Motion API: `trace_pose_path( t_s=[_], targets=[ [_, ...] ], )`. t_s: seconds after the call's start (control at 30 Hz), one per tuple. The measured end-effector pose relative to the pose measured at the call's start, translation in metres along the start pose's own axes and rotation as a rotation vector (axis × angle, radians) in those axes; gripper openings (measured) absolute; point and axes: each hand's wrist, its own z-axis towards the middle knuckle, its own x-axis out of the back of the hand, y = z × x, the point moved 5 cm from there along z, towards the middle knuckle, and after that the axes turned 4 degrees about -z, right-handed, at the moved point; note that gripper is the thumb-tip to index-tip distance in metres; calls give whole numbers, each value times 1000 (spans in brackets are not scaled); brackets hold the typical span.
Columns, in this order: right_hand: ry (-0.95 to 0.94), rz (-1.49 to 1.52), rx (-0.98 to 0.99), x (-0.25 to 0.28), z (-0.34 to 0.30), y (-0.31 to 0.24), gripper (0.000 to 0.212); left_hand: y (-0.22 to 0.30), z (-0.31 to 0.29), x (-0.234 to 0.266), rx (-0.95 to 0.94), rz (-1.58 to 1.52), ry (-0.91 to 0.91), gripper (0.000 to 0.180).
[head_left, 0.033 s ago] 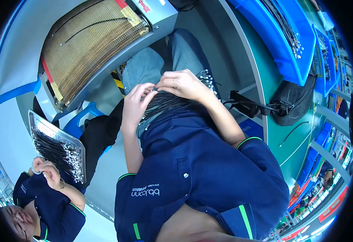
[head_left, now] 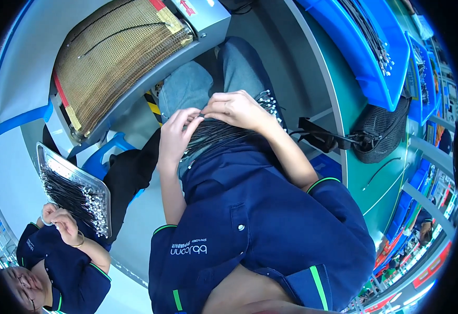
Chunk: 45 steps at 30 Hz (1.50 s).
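A bundle of thin black cables (head_left: 219, 135) with small metal ends (head_left: 268, 102) lies across my lap. My left hand (head_left: 175, 132) pinches strands at the bundle's near end. My right hand (head_left: 238, 110) rests on top of the bundle, its fingers closed over the strands, and touches my left fingertips. Both forearms come out of dark blue short sleeves with green trim.
A grey machine with a tan mesh belt (head_left: 115, 57) stands ahead, one black cable on it. At the lower left, another person's hands (head_left: 61, 221) work beside a metal tray (head_left: 48, 159) of similar cables. Blue bins (head_left: 362, 57), a green bench (head_left: 338, 89) and a black mesh bag (head_left: 381, 132) are on the right.
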Motion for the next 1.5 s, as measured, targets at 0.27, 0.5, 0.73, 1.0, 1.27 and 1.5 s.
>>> trace_pose_path(
  t_s=[0.27,0.5,0.73,1.0,1.27,1.5],
  targets=[
    [-7,203,-147,-4,-1,9,17,6,-2,2,-257,111,148,16],
    [-45,229,-192,-4,-4,16,18,2,-5,1,-382,235,161,16],
    [-4,185,-155,3,-5,17,15,5,-1,0,-402,213,218,16],
    [-24,192,-167,3,-4,17,15,6,3,2,-436,260,208,15],
    [-26,181,-237,24,-7,17,25,-6,-1,21,-341,262,249,14],
    [33,87,-161,7,8,4,15,-9,-1,28,-302,203,215,14]
  ],
)
